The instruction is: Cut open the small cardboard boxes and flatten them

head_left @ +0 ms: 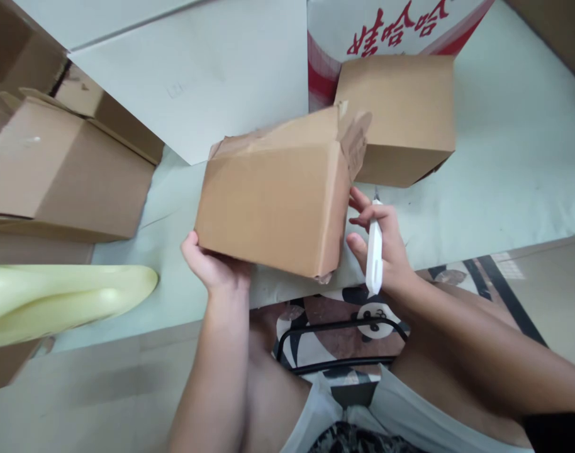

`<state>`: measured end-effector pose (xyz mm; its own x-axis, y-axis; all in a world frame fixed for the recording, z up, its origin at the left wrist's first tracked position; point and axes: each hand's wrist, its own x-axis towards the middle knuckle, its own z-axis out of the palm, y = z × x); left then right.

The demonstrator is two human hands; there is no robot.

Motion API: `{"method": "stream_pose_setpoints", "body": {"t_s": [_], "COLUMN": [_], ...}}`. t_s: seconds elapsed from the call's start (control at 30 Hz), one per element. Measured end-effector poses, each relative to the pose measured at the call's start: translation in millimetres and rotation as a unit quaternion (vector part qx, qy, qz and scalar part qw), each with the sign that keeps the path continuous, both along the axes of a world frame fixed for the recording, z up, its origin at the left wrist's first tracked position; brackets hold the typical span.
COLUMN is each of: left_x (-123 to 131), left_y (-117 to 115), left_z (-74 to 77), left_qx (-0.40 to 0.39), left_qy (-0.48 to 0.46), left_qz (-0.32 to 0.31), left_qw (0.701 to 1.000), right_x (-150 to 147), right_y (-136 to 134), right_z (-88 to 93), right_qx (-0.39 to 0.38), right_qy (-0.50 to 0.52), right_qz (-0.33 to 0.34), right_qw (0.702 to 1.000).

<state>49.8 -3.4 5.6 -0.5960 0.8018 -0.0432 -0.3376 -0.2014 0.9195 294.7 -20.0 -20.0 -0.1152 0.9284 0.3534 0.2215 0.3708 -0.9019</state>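
A brown cardboard box is tilted up above the pale green cloth, with a loose flap sticking out at its upper right corner. My left hand grips the box's lower left edge from beneath, its thumb on the near side and the other fingers hidden under it. In my right hand is a white utility knife, its thin blade pointing away from me. The fingertips of that hand are close to the box's right side; whether they touch it I cannot tell.
Another cardboard box stands behind on the right, before a white and red printed carton. A large white box is at the back. Stacked cartons and a pale yellow curved object fill the left. The cloth-covered table ends before my lap.
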Motion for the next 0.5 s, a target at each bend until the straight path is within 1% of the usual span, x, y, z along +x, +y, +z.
{"method": "stream_pose_setpoints", "body": {"t_s": [0.07,0.13,0.2,0.27,0.33,0.43,0.5], "left_x": [-1,-1,0,2,6,14,18], "left_y": [0,-1,-2,-4,-6,-8,-10], "left_z": [1.0,0.1,-1.9,-4.1,-5.1,-3.6,-1.9], "left_qx": [-0.011,-0.026,-0.04,-0.054,-0.065,-0.058,-0.051], "left_qy": [-0.03,-0.061,-0.073,-0.074,-0.076,-0.077,-0.076], "left_qz": [0.007,0.023,0.019,-0.005,-0.034,-0.069,-0.087], "left_qw": [0.999,0.998,0.996,0.996,0.994,0.993,0.992], "right_x": [-2,-2,-2,-3,-4,-5,-3], "right_y": [2,3,3,3,3,3,4], "right_z": [-1.0,1.2,5.6,9.2,9.7,5.0,0.6], "right_qx": [-0.029,-0.04,-0.043,-0.037,-0.011,0.025,0.04], "right_qy": [0.022,0.035,0.04,0.053,0.084,0.113,0.098], "right_qz": [0.018,0.034,0.053,0.069,0.068,0.076,0.093], "right_qw": [0.999,0.998,0.997,0.996,0.994,0.99,0.99]}}
